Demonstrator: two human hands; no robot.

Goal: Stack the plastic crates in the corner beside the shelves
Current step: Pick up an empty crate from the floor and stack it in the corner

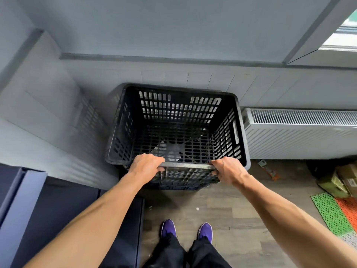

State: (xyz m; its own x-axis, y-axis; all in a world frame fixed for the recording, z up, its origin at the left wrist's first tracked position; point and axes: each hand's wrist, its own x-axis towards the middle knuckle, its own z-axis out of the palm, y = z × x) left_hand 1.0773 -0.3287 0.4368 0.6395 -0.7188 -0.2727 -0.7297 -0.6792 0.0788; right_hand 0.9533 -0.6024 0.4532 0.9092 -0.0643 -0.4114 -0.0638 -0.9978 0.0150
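A black slotted plastic crate (228, 130) stands in the corner against the grey wall, seen from above with its inside empty. It seems to rest on top of another black crate (185, 185), of which only a strip shows below the near wall. My left hand (146, 165) grips the near rim at its left part. My right hand (227, 171) grips the same rim at its right part, fingers curled under the edge.
A white radiator (301, 132) runs along the wall just right of the crate. Dark blue cabinets (58, 209) fill the lower left. Cardboard boxes (345, 180) and green and orange mats (336, 215) lie on the wooden floor at right. My purple shoes (168, 228) stand below.
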